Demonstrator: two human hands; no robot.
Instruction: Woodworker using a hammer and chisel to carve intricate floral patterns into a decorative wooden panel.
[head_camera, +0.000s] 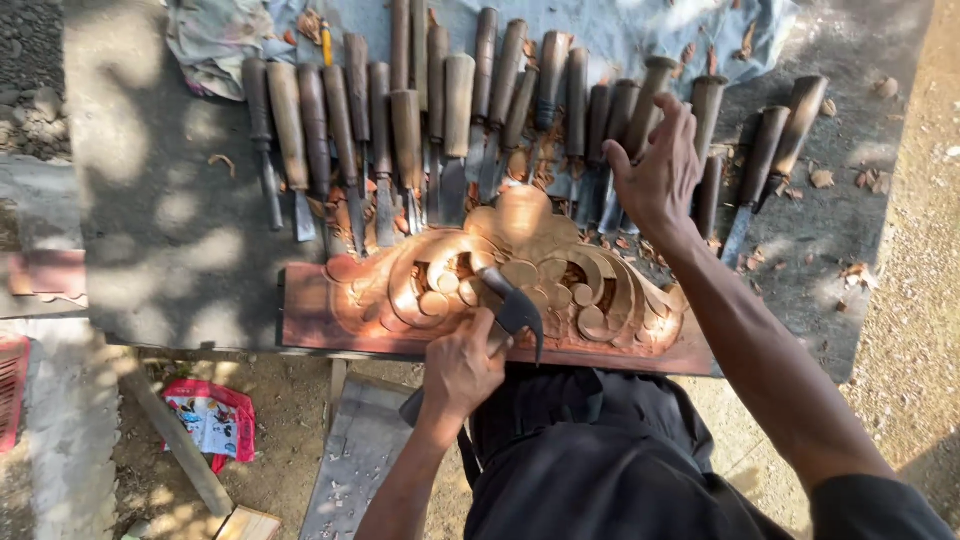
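A reddish wooden panel (330, 318) with carved scrolls and leaves lies at the near edge of a grey workbench (170, 220). My left hand (462, 368) is shut on the handle of a dark hammer (515, 310), whose head rests over the middle of the carving. My right hand (660, 170) reaches beyond the carving with fingers spread, over the chisels at the right of the row. Several wooden-handled chisels (405, 130) lie side by side behind the panel.
A pale cloth (620, 30) lies under the chisel handles at the back. Wood chips scatter the bench on the right (822, 178). Below the bench edge on the ground are a plank (355, 460), a red printed packet (212, 420) and my dark trousers (590, 450).
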